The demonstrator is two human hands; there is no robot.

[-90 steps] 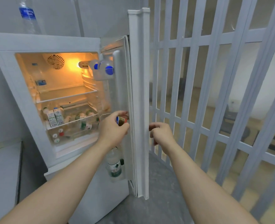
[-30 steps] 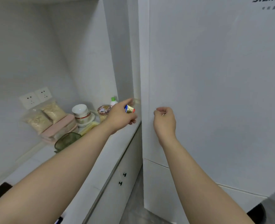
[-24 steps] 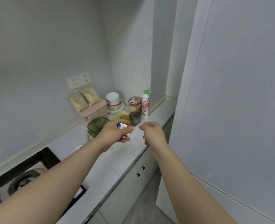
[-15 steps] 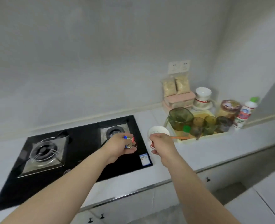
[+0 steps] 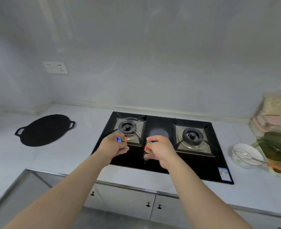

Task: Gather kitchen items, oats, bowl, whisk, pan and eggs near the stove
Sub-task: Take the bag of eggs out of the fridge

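- Holding one small foil-wrapped packet in each hand, the person stands over the stove [image 5: 194, 166] at the centre of the frame. Both hands hover above its black glass.
- Left hand [image 5: 114, 147]: the grip is closed, with fingers curled round a blue-marked packet [image 5: 121, 141], just below the burner [image 5: 128, 127] at centre left.
- Right hand [image 5: 160, 149]: the grip is closed round a second packet [image 5: 148, 147] with red edging. The two hands are near each other but apart.
- Motion blur softens both packets. They may be the task's eggs in wrapping, but this cannot be confirmed.
- Pan [image 5: 44, 129]: flat, black and two-handled, it lies on the bench [image 5: 70, 154] at middle left, well apart from the stove.
- Bowl [image 5: 245, 145]: white, it stands on the bench at lower right, near the stove. The whisk [image 5: 247, 157] rests in it, its orange handle running toward the right edge of the frame.
- Oats [image 5: 272, 104]: two clear bags at upper right, on top of a pink box [image 5: 275, 120], not yet brought close to the stove.
- Risk 1: a packet set down on the glass or beside the burner could slide, or could be heated later. The bare bench is the safer place.
- Risk 2: a loose pinch on smooth foil may let a packet drop, and any fragile contents could crack.
- Risk 3: the overhanging whisk handle could tip the bowl if a forearm brushes it.
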